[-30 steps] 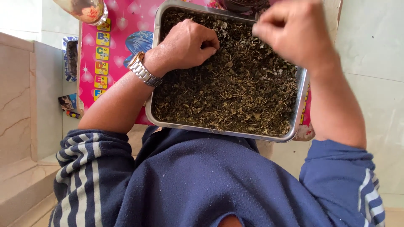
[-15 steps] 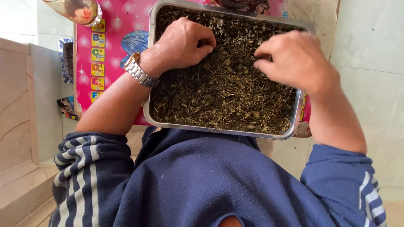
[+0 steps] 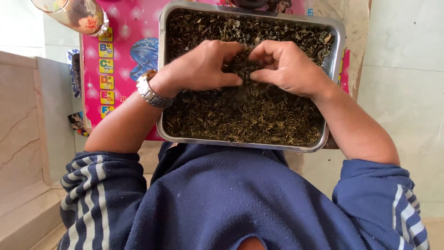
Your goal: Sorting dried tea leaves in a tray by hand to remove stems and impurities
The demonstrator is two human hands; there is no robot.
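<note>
Pinching one clump of dried leaves [image 3: 243,69] between left hand [image 3: 201,69] and right hand [image 3: 289,67], fingers curled shut on it, fingertips nearly meeting above the middle of a steel tray [image 3: 334,60]. Filling that tray almost to the rim with more dark, crumbled leaves. Resting on a pink alphabet mat [image 3: 122,55], half hidden underneath. Showing a glass jar [image 3: 76,14] cut off at the top left, contents unclear. Having drawn together since a moment earlier, when the right hand was hovering apart.
</note>
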